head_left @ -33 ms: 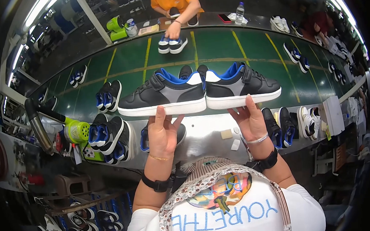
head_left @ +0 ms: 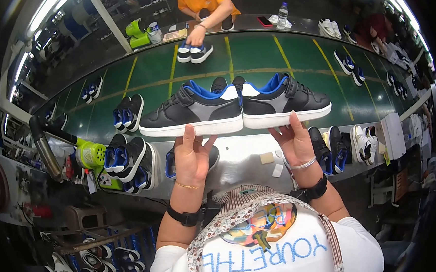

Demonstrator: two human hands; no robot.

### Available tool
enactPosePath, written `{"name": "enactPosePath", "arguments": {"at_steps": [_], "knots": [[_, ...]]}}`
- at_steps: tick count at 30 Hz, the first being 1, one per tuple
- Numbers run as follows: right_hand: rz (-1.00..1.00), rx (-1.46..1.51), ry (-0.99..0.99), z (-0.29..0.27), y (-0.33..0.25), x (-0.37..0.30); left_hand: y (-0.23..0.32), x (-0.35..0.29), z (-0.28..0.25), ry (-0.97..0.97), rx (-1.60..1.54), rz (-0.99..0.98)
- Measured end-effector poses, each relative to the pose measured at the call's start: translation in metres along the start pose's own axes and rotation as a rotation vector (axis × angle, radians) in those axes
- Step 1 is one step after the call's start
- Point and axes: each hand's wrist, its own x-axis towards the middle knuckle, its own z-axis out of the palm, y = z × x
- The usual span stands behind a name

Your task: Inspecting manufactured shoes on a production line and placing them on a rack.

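My left hand (head_left: 192, 159) grips a black sneaker (head_left: 192, 108) from below, thumb against its white sole. In my right hand (head_left: 295, 144) is a matching sneaker (head_left: 287, 98), held the same way. Both have grey side panels, blue linings and white heel tabs. The two shoes are raised level, heels touching in the middle and toes pointing outward. Fingers under the soles are partly hidden. Behind the heels stand more black shoes (head_left: 218, 84), mostly covered. Another dark shoe (head_left: 213, 158) lies on the metal bench behind my left hand.
Black-and-blue sneakers (head_left: 125, 158) are stacked at left beside a green heat blower (head_left: 92, 155). More shoes (head_left: 329, 147) and a white pair (head_left: 364, 143) stand right. Pale pads (head_left: 267, 158) lie on the bench (head_left: 239, 169). Across the green conveyor (head_left: 253, 55), a person in orange (head_left: 206, 3) handles shoes.
The co-worker's hand and the pair of shoes under it have shifted slightly left on the conveyor. My hands and the two sneakers stay in place.
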Motion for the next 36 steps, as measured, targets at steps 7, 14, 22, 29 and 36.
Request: {"name": "enactPosePath", "arguments": {"at_steps": [7,14,22,29,36], "knots": [[0.014,0.006,-0.037,-0.0012,-0.0003,-0.0008,-0.0012,-0.0003,-0.0014,0.002,-0.007,-0.003],[0.014,0.02,-0.024,-0.0026,-0.0003,-0.0002,-0.0005,0.0004,-0.0003,-0.005,-0.028,-0.009],[0.004,0.018,-0.034,-0.0049,0.0014,-0.0016,-0.0006,-0.0008,-0.0019,-0.036,0.018,0.018],[-0.023,0.008,-0.055,-0.0053,0.0022,-0.0032,0.0031,-0.0027,0.0039,-0.007,0.034,-0.001],[-0.053,-0.03,-0.036,-0.0026,0.0014,-0.0053,0.0064,-0.0026,0.0056,-0.016,0.081,0.004]]}}
